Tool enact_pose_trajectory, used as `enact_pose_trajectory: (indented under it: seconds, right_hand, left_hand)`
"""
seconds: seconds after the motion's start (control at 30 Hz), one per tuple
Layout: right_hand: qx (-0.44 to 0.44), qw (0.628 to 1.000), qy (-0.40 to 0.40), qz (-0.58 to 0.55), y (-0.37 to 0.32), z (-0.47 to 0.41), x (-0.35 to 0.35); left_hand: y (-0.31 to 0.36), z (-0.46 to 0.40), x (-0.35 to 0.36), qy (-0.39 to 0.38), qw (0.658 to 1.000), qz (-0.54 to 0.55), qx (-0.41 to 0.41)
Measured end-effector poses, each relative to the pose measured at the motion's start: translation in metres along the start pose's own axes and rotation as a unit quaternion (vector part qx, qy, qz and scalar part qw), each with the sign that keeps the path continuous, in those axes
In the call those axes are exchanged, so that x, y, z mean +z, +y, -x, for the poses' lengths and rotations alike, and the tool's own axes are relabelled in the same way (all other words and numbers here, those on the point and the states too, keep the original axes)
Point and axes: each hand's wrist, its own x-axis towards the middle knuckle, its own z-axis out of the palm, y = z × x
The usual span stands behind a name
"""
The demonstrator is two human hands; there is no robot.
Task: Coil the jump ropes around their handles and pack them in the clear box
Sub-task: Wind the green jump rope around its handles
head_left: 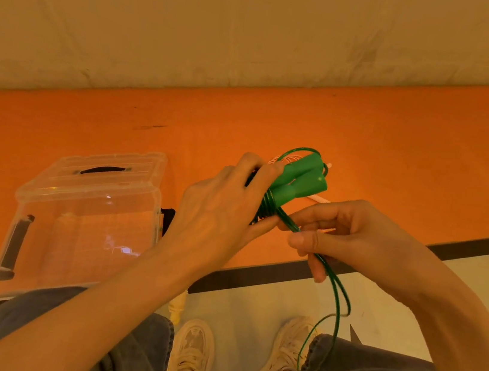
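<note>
Two hands: both gripping, above counter edge
right hand (352, 238): pinches loose green rope (338, 289)
left hand (221, 210): fingers curled round green handles (298, 182), rope coils wound beside fingers
clear box (80, 225): left, on orange counter (399, 150)

I see bright green plastic jump-rope handles (299, 179), thin green cord (338, 293), clear plastic box (81, 219) with black handle (102, 170), plain orange tabletop (399, 150), cream sneakers (192, 357).
</note>
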Motion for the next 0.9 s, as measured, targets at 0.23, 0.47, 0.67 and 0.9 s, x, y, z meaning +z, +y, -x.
enact_pose_trajectory:
  seconds: [0.23,0.47,0.67,0.9]
  right_hand:
    - [0.023,0.994,0.039,0.096,0.003,0.013,-0.017]
    - [-0.187,0.966,0.125,0.129,-0.008,0.015,-0.009]
    - [-0.168,0.958,0.177,0.15,0.001,-0.003,-0.013]
    - [-0.138,0.971,0.149,0.13,0.006,-0.016,-0.016]
  left_hand:
    - [-0.019,-0.001,0.0,-0.026,0.999,0.013,-0.032]
    - [-0.015,0.0,0.001,-0.074,0.997,0.004,0.03]
    - [0.001,0.009,0.003,-0.112,0.982,0.072,0.135]
    - [0.009,0.013,-0.007,-0.123,0.974,0.162,0.098]
